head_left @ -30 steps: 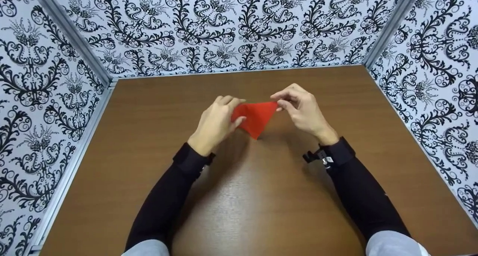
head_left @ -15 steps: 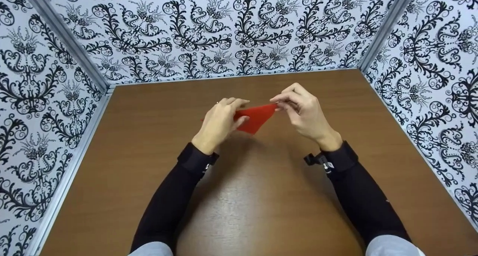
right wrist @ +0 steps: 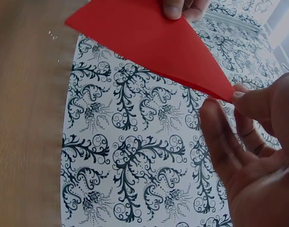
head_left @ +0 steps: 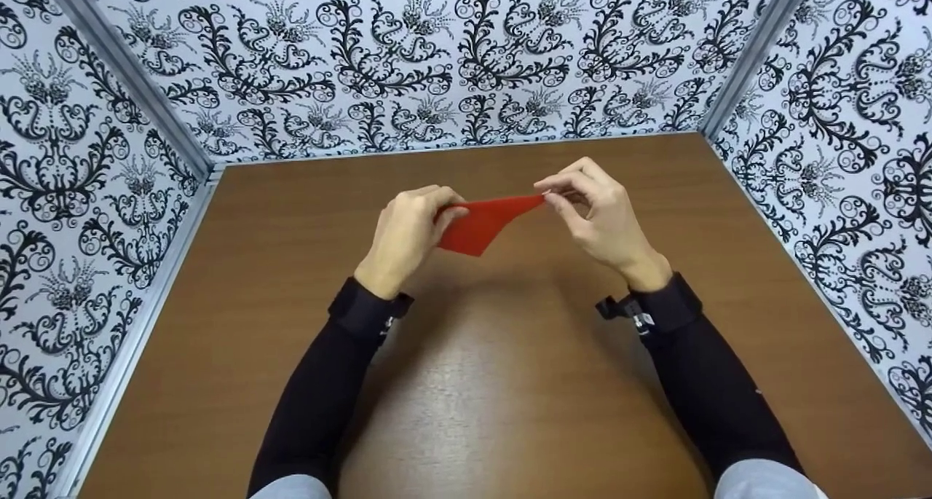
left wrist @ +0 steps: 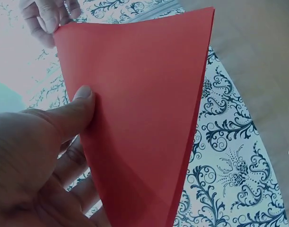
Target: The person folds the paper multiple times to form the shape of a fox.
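Note:
A folded piece of red paper [head_left: 477, 226] is held up above the table between both hands. My left hand [head_left: 404, 233] grips its left part, the thumb lying across the near face in the left wrist view, where the paper [left wrist: 139, 94] shows layered edges. At the paper's right corner, my right hand [head_left: 601, 215] pinches the tip between thumb and fingers. The right wrist view shows that pinched corner of the paper [right wrist: 149, 42] beside the right hand [right wrist: 258, 137]. The left fingers behind the sheet are partly hidden.
Below the hands spreads a brown wooden table [head_left: 466, 397]. White walls with black floral patterns [head_left: 437, 62] enclose it at the back and sides, joined by grey metal corner posts [head_left: 131, 84]. Both forearms wear black sleeves and wrist straps.
My left hand has slid left along the paper and tightened its hold. The paper is stretched wider, its top edge straighter. The right hand has shifted slightly right, still pinching the corner.

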`<action>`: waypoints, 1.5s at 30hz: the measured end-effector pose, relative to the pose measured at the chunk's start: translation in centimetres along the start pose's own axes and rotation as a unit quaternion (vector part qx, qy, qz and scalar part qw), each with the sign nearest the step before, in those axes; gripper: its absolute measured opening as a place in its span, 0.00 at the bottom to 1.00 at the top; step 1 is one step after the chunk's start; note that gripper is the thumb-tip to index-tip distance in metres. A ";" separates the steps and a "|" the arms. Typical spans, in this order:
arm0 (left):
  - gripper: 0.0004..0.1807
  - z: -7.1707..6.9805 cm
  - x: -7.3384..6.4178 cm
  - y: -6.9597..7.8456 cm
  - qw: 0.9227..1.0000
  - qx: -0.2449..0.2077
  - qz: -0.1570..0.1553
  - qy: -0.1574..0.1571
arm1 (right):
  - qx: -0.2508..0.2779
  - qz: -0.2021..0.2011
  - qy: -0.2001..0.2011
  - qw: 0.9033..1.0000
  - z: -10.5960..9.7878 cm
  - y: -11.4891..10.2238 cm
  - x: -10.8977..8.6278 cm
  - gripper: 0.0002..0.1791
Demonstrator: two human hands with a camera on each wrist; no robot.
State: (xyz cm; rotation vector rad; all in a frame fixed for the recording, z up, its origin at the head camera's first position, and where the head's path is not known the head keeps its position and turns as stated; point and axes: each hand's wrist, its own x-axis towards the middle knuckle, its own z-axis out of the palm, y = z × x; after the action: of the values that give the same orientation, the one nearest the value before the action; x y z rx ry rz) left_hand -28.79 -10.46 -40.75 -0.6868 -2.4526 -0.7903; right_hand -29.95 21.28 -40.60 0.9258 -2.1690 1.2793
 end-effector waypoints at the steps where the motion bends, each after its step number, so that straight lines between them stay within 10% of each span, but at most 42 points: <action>1: 0.09 0.0 -0.1 0.1 1.000 0.006 -0.001 0.000 | -0.016 -0.002 -0.001 1.000 0.0 0.0 0.0 0.11; 14: 0.08 0.9 -0.7 2.3 0.992 0.103 0.071 -0.007 | -0.229 -0.112 -0.060 0.965 3.7 -1.8 -0.9 0.18; 45: 0.08 0.8 -1.1 3.4 0.990 0.072 0.118 -0.037 | -0.228 -0.166 -0.072 0.957 4.5 -2.1 -1.3 0.07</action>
State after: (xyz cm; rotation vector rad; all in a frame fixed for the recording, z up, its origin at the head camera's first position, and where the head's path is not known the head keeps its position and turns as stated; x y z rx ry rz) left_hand -26.19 -7.94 -40.59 -0.9426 -2.4059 -0.4988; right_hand -27.70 17.01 -42.32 1.1443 -2.1596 0.5344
